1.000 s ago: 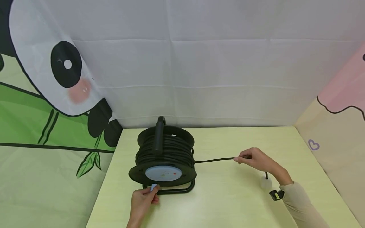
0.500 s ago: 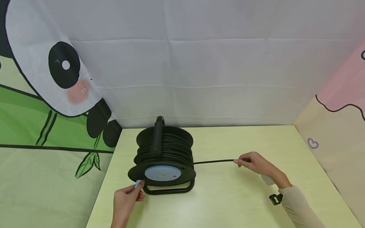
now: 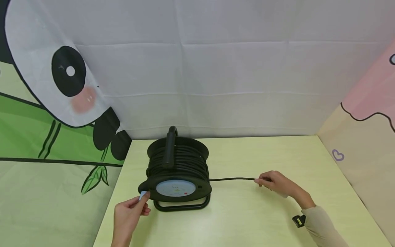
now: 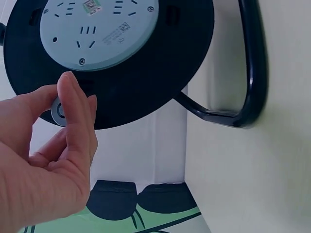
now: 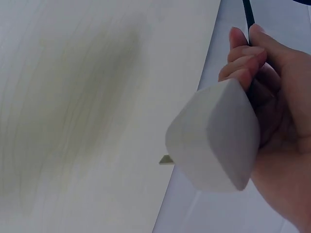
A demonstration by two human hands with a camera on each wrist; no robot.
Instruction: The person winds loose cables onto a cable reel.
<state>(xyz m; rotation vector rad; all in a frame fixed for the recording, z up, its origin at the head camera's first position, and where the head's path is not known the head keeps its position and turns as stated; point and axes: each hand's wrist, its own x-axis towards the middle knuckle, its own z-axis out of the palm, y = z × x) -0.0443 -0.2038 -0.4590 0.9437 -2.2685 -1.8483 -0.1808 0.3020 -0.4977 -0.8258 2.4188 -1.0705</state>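
Observation:
A black cable reel (image 3: 177, 164) stands on the table, wound with black cord. On its front flange is a pale blue socket face (image 3: 176, 188), its slots plain in the left wrist view. At the flange's lower left, my left hand (image 3: 128, 214) pinches a small pale knob (image 4: 58, 112) between thumb and fingers. To the right, my right hand (image 3: 277, 183) holds the black cord (image 3: 232, 178), which runs sideways from the reel. A white plug (image 5: 214, 138) hangs beneath that palm on the cord's end; one prong shows. In the head view the hand mostly hides the plug.
The reel rests on a black tube stand (image 3: 182, 207) with a handle (image 3: 169, 151) on top. Beneath lies a pale yellow table (image 3: 247, 219). A white cloth wall (image 3: 234, 85) rises behind it, with printed cloths at both sides.
My left hand has moved left and slightly up with the knob, and the flange has turned. My right hand, still on the cord, has come a little lower and nearer.

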